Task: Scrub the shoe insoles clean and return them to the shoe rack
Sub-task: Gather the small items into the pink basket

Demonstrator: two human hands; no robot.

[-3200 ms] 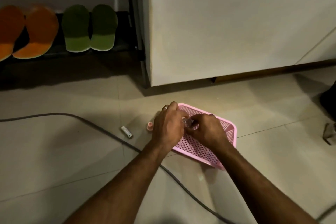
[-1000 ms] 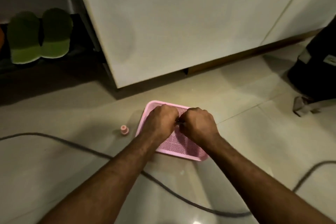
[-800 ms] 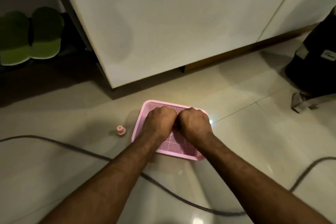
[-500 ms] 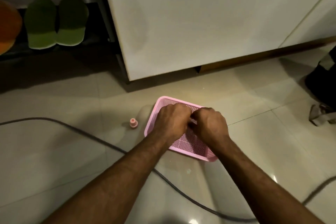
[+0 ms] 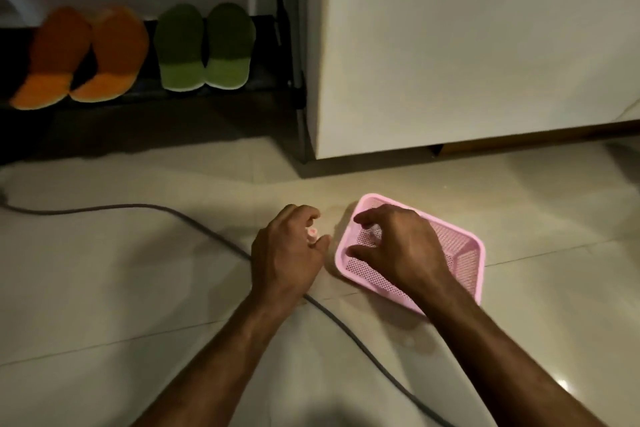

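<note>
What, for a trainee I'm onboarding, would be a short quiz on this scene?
1. True or false: the green insoles lie in the basket.
2. Where is the cap? A in the left hand; B in the basket; C on the green insoles.
3. Fill in: beside the green insoles lie ___ insoles.
Key: 1 false, they are on the rack. 2 A. 3 orange insoles.

Pink mesh basket (image 5: 465, 255) on tiled floor (image 5: 104, 288), grey cable (image 5: 138, 207) across it, white cabinet (image 5: 467, 45) behind.
</note>
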